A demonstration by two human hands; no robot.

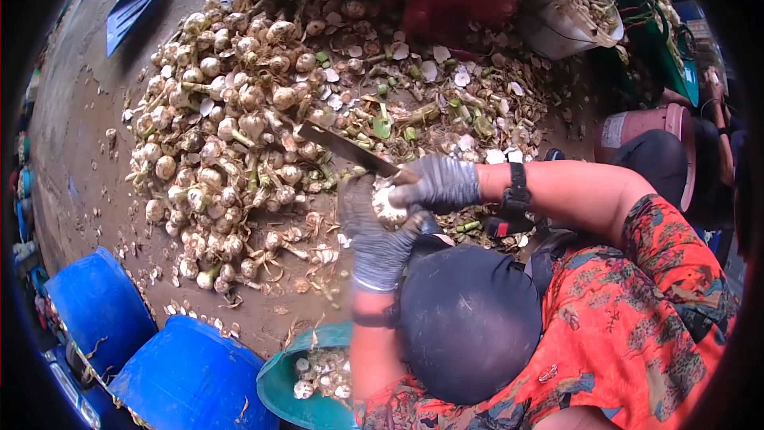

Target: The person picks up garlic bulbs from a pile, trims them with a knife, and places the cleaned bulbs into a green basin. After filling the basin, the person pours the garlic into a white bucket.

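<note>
Daylight was even and soft, shadows faint; fisheye bent the edges (black vignette all round); centre sharp.

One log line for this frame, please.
left hand: grips bulb | right hand: grips knife, blade at bulb | ground: garlic pile, bowl

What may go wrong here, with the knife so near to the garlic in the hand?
The knife blade meets the garlic bulb held in the left hand. If the right hand slips, the blade may cut that hand. The bulb might also roll out of the grip.
</note>
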